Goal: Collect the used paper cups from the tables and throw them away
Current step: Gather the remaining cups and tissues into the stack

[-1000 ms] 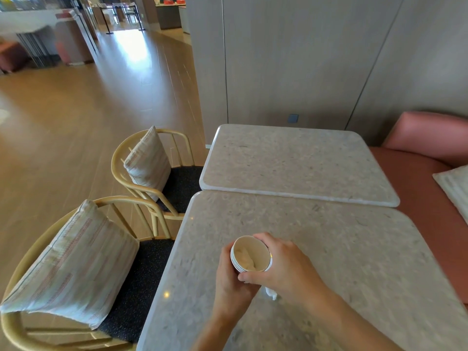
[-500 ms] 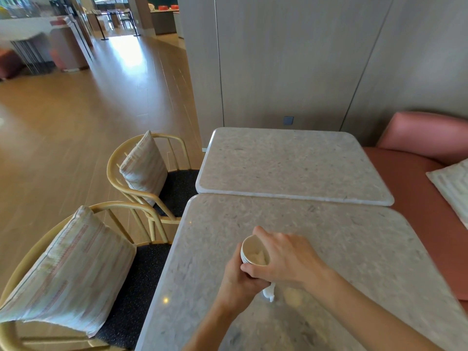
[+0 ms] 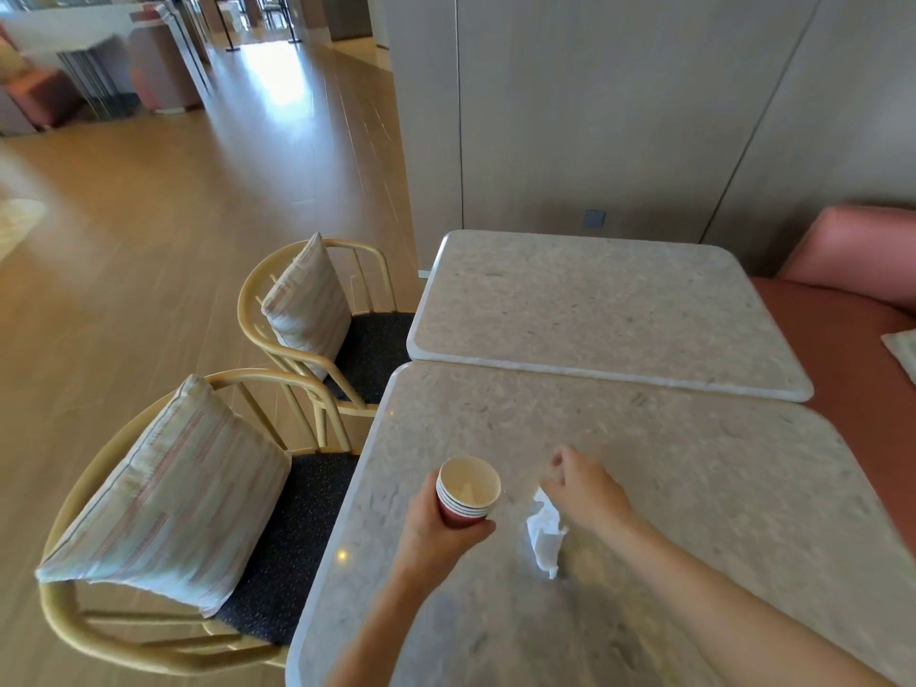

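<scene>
since the earlier frames the right hand [image 3: 585,493] has come off the rim of the cups [image 3: 468,490] and drawn away to the side, and a crumpled white napkin [image 3: 545,538] that was mostly hidden beneath it now shows. the cups are a nested stack of red paper cups, pale inside, held upright above the near worktop [image 3: 694,488] close to its left edge. the left hand [image 3: 436,533] wraps the lower wall of the stack, thumb on one side and fingers curled round the other; this grip is closed on the stack. the right hand's grip is loosely curled, and the napkin hangs just under it and seems pinched in the fingers, though blur leaves that contact unsure.

handling, as a judgement: the stack is light and the walls are thin, so a hard squeeze would dent them; nesting stiffens the sides somewhat. the rolled rims are the firmest part, and the mid wall below them, where the left hand sits, is a sound place to hold. the inner cup looks empty, but dregs cannot be ruled out, so the stack is best kept upright.

surroundings: a second worktop [image 3: 595,309] abuts the far edge of the near one. two cane chairs [image 3: 257,309] with striped cushions [image 3: 168,493] stand along the left edges, and a pink bench [image 3: 852,339] runs along the right. no bin is in view. the chairs narrow the way out toward the wooden floor [image 3: 148,240].
</scene>
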